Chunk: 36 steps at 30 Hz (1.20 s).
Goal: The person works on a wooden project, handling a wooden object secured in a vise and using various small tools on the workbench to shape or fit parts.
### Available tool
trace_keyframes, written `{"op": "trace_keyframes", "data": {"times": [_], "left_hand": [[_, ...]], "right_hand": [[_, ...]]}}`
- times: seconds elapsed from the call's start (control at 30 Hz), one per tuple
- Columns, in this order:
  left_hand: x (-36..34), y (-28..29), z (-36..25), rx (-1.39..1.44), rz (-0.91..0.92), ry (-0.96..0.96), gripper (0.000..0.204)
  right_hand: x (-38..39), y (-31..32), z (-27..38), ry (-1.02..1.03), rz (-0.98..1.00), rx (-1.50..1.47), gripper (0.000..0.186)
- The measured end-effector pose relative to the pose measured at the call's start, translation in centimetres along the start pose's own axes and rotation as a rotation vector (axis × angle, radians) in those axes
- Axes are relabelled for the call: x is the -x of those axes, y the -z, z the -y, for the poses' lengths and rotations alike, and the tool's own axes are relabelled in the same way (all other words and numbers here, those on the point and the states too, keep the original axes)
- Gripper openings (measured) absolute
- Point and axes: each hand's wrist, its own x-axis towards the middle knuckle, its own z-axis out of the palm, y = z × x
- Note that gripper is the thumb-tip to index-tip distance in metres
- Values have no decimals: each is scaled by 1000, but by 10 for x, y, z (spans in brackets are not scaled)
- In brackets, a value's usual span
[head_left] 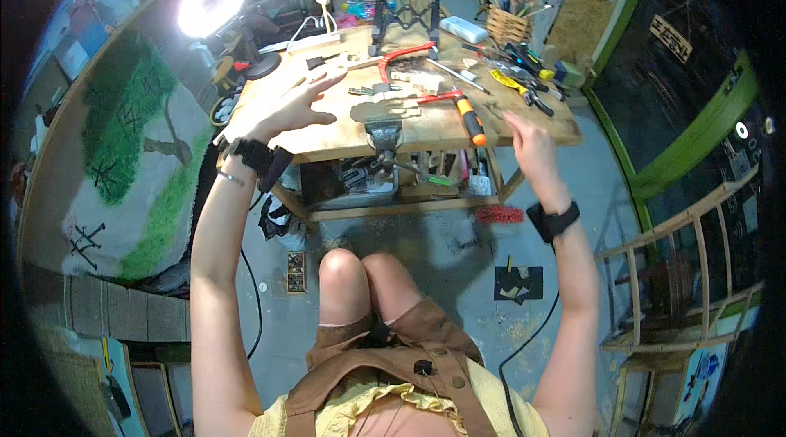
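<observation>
bare hands either side of a bench vise

the left hand [307, 104] hangs over the workbench [550, 127], fingers spread — seemingly holding nothing. right of it, the vise [383, 135] sits at the near edge, probably so its handle can turn freely; a flat wooden piece [372, 113] lies at its top. next, a coping saw [440, 98] rests handle-nearest, perhaps for easy grasping: red u-shaped frame, black-and-orange grip. the right hand [530, 144], just right of it, has fingers curled — whether they pinch anything, i cannot tell.

One workbench [544, 127], one vise [383, 136], one red-framed saw [470, 120], one ring light [195, 18], two black wristbands [553, 222]
</observation>
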Motion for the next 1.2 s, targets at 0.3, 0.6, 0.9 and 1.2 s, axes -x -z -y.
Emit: {"op": "trace_keyframes", "data": {"times": [0.3,0.6,0.9,1.2], "left_hand": [[-2,-68,36,402,-81,-16,51],[39,-55,28,342,-109,-27,42],[34,-81,29,263,-346,-128,31],[-23,-117,66,260,-624,-87,28]], "right_hand": [[-84,-8,15,110,53,-117,53],[-141,-71,49,78,548,-220,48],[-181,-94,49,-149,757,118,50],[-185,-114,38,-88,549,-72,35]]}}
